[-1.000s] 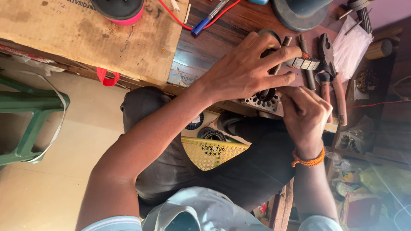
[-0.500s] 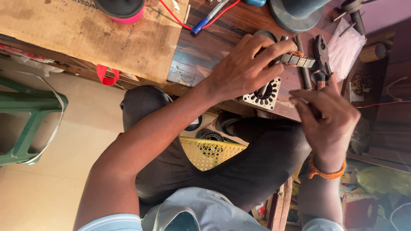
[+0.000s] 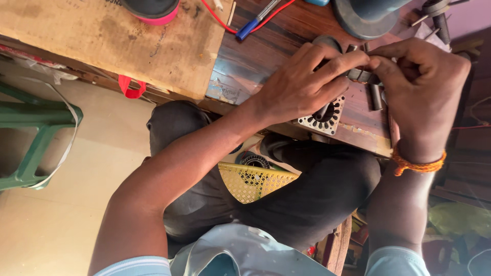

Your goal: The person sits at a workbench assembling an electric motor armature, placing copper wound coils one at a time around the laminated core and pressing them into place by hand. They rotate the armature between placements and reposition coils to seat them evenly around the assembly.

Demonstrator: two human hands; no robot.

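Left hand (image 3: 302, 84): grip clenched on a small grey metal part (image 3: 360, 75), pinched between fingertips above the tabletop (image 3: 266, 56).
Right hand (image 3: 422, 82): grip pinches the same metal part from the other side; an orange thread band (image 3: 417, 164) circles the wrist.
Metal part: held between both hands, just above a square motor stator (image 3: 321, 116) lying near the tabletop's edge.
Nearby: a metal rod (image 3: 376, 96) lies beside the stator; a blue marker (image 3: 255, 21) and red wire (image 3: 220, 20) lie further back.
Cardboard sheet (image 3: 107, 41): covers the tabletop's left part.
Below: yellow mesh basket (image 3: 253, 179) by the knees; green stool (image 3: 36, 135) on the floor.
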